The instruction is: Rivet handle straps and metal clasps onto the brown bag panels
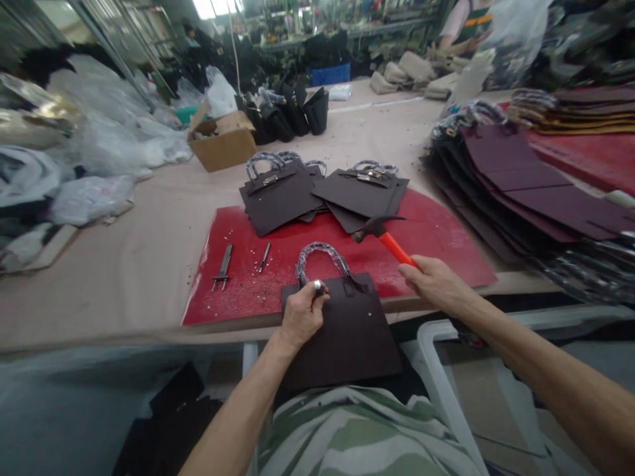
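Note:
A dark brown bag panel (347,330) with a plastic-wrapped handle (320,248) lies at the table's front edge, partly over my lap. My left hand (302,316) is closed near the panel's upper left, gripping a small metal punch (317,285) whose shiny round top shows; its lower end is hidden. Up and to the right, my right hand (430,281) is wrapped round the orange handle of a claw hammer (394,248). The hammer's dark head is raised over the red board (426,231), apart from the punch.
A forked punch (224,266) and a thin metal rod (264,256) lie on the board's left among small scraps. Behind are finished-looking panels (280,198). Maroon and black panels (526,172) are stacked right. A cardboard box (223,142) stands farther back. Another person (459,30) is at the far right.

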`<action>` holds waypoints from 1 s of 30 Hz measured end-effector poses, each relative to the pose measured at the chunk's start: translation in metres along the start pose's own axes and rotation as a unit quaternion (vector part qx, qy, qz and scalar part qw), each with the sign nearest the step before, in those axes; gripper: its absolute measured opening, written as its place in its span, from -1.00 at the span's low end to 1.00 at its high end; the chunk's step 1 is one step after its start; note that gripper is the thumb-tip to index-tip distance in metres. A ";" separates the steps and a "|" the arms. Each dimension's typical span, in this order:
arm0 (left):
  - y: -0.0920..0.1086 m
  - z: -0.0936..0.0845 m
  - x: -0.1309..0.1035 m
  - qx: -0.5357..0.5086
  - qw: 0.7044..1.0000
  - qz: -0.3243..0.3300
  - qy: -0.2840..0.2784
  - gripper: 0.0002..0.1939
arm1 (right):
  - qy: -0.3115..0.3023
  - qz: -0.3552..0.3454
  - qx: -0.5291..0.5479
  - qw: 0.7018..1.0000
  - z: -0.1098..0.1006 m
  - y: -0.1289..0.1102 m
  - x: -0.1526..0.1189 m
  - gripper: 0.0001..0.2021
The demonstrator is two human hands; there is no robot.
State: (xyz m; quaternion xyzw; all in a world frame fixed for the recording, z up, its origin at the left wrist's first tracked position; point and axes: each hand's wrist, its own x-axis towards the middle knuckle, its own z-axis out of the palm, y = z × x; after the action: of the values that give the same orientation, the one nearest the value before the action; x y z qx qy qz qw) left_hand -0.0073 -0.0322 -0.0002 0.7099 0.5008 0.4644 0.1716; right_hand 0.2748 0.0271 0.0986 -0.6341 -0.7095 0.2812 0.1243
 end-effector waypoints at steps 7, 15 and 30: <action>0.002 -0.004 -0.001 -0.012 1.000 -0.011 -0.012 -0.89 | 0.158 -0.095 -0.206 0.961 0.033 0.006 0.013 -0.64; 0.004 -0.006 0.000 0.014 1.000 0.020 0.006 -0.87 | 0.068 -0.274 -0.073 0.957 0.101 -0.036 0.002 -0.51; 0.003 -0.004 -0.007 0.038 0.996 0.065 0.053 -0.83 | 0.053 -0.252 -0.112 0.960 0.111 -0.032 -0.001 -0.34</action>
State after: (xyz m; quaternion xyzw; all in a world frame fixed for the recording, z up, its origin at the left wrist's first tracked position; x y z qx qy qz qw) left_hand -0.0093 -0.0405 0.0000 0.7214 0.4798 0.4917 0.0873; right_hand 0.1892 -0.0017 0.0269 -0.4582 -0.8659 0.1255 0.1565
